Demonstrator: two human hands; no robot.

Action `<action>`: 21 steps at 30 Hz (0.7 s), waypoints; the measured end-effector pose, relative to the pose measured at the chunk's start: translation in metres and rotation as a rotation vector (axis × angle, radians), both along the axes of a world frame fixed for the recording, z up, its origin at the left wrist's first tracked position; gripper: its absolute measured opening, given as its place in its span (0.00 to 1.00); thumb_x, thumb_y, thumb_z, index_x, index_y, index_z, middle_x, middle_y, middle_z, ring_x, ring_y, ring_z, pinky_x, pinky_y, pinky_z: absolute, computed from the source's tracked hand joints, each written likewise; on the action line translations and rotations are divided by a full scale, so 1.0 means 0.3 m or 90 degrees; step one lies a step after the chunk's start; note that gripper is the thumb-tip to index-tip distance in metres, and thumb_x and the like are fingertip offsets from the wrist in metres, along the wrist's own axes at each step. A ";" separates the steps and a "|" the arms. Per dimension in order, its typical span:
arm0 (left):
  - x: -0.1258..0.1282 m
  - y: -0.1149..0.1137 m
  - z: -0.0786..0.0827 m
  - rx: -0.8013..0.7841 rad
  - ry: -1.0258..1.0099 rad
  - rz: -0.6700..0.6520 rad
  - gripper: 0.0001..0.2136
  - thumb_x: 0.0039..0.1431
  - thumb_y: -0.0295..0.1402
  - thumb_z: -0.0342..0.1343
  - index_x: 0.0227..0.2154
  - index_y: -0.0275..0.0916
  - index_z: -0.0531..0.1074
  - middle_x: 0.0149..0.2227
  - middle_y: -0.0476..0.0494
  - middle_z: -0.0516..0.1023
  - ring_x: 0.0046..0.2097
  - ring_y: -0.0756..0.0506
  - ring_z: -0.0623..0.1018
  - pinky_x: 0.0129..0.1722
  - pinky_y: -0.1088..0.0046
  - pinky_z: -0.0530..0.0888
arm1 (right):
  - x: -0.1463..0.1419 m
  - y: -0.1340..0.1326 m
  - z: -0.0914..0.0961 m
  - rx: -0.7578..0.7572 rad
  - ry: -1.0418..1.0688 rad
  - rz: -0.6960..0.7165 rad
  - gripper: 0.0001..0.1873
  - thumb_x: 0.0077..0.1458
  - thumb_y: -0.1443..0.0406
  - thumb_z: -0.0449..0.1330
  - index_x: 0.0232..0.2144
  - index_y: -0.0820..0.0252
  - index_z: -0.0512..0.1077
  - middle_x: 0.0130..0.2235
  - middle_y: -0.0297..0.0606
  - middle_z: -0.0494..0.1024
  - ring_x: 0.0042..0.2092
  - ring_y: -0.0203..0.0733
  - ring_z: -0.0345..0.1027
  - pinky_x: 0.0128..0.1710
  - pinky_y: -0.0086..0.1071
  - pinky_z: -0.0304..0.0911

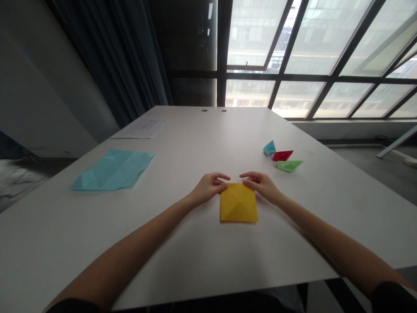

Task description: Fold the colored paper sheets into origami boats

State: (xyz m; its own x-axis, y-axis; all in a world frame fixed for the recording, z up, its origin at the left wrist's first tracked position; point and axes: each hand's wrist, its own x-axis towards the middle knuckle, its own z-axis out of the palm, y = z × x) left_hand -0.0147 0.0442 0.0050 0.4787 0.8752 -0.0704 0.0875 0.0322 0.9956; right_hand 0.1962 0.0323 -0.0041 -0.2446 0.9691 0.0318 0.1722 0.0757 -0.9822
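Observation:
A folded yellow paper square [238, 203] with diagonal creases lies flat on the white table [195, 143] in front of me. My left hand [209, 187] pinches its far left corner, fingers curled and thumb pressed to the paper. My right hand [261, 184] pinches the far right corner in the same way. Both forearms reach in from the near edge.
A creased light blue paper sheet [113, 169] lies at the left. Three small folded paper boats, blue [269, 148], red [282, 155] and green [289, 165], sit at the right. A printed white sheet [142, 128] lies far left. Windows stand behind the table.

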 end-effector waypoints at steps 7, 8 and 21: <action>0.021 -0.011 -0.021 0.043 0.093 0.036 0.12 0.46 0.39 0.57 0.27 0.32 0.72 0.25 0.42 0.77 0.27 0.48 0.76 0.26 0.76 0.71 | -0.029 -0.015 0.004 0.075 -0.189 0.020 0.14 0.45 0.56 0.58 0.27 0.61 0.75 0.28 0.38 0.77 0.30 0.39 0.68 0.26 0.28 0.61; 0.022 -0.011 -0.020 0.053 0.100 0.048 0.13 0.46 0.40 0.58 0.25 0.32 0.72 0.24 0.42 0.76 0.26 0.49 0.75 0.25 0.76 0.71 | -0.030 -0.015 0.006 0.088 -0.195 0.014 0.14 0.45 0.56 0.58 0.27 0.61 0.75 0.28 0.37 0.77 0.30 0.39 0.68 0.26 0.28 0.61; 0.042 -0.043 -0.023 0.129 0.135 0.103 0.19 0.53 0.48 0.46 0.28 0.35 0.69 0.23 0.47 0.72 0.23 0.51 0.71 0.19 0.79 0.64 | -0.027 -0.008 -0.001 0.026 -0.052 -0.064 0.17 0.45 0.53 0.58 0.28 0.62 0.72 0.29 0.38 0.75 0.29 0.38 0.68 0.26 0.28 0.63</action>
